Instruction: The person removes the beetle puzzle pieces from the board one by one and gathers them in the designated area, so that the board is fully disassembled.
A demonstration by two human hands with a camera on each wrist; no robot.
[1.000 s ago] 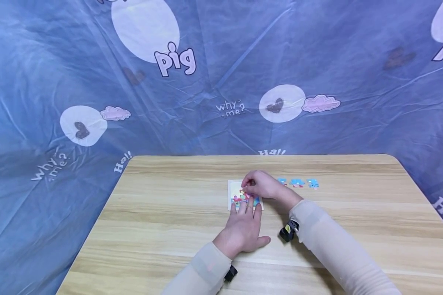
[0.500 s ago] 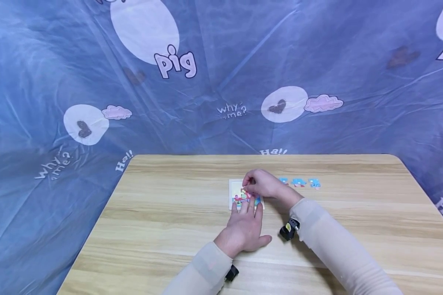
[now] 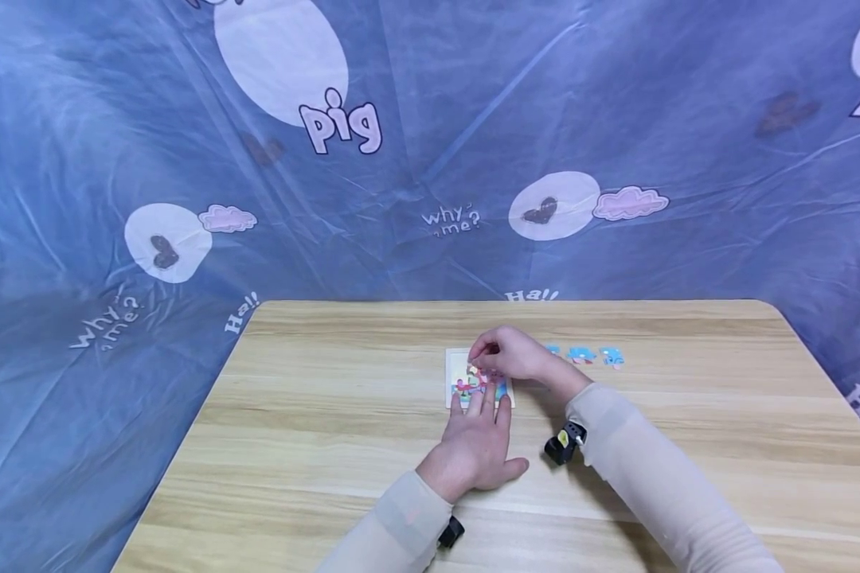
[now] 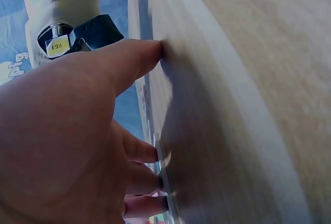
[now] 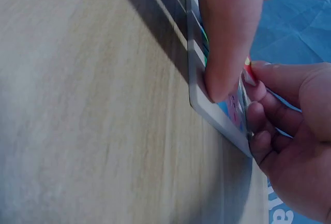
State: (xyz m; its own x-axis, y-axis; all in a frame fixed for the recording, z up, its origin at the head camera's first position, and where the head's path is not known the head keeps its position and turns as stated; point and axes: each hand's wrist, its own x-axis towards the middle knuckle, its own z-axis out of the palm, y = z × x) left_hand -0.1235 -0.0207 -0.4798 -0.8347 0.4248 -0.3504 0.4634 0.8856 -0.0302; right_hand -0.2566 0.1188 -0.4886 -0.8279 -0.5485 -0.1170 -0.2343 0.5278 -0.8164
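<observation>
A small square jigsaw puzzle in a white frame (image 3: 447,374) lies on the table, partly filled with colourful pieces. My left hand (image 3: 473,447) rests on its near edge with straight, spread fingers; the thumb touches the tabletop in the left wrist view. From the right, my right hand (image 3: 514,354) reaches over the upper part of the puzzle. Between its thumb and forefinger it pinches a red and yellow puzzle piece (image 5: 250,75), tilted above the board in the right wrist view. Its other fingers are curled by the frame's edge. My hands hide part of the picture.
Right of the puzzle lie loose blue puzzle pieces in a row: one (image 3: 581,355) in the middle, another (image 3: 611,356) at the right end, and a third (image 3: 553,349) partly behind my right hand. A blue printed cloth (image 3: 401,159) hangs behind the wooden table (image 3: 315,414).
My right hand has shifted very slightly upward over the puzzle, still pinching the piece. The left hand stays in place on the frame. The head view has drifted a little.
</observation>
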